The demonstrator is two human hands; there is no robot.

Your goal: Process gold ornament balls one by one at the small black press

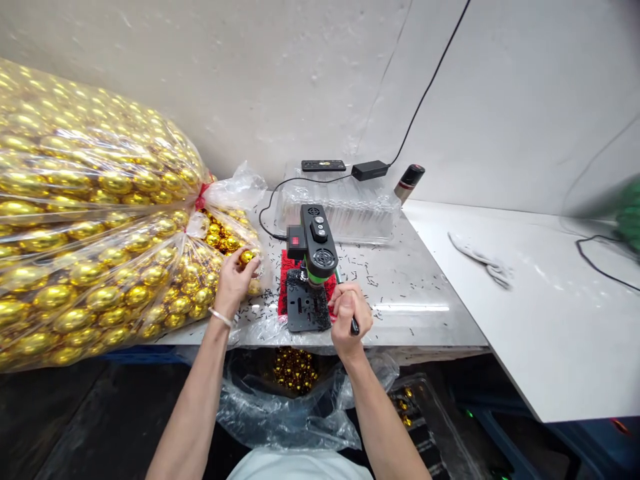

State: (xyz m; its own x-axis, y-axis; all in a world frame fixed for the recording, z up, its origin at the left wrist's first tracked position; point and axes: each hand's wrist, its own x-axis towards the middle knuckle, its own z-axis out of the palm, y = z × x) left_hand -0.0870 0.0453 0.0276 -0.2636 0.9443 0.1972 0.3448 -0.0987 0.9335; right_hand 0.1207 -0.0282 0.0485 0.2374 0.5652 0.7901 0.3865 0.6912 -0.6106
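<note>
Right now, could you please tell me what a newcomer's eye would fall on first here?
Most likely the mass of shiny gold balls bulging in clear plastic across the left side. Next would come the black machine on a red mat near the middle, its handle gripped in the right hand. Between them, the left hand holds a single gold ball.

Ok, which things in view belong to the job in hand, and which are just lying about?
Apparently in use:
gold ball, in left hand
black-tipped handle, in right hand
black device
bagged gold balls

Apparently lying about:
black remote
dark-capped can
unclear pale item
</note>
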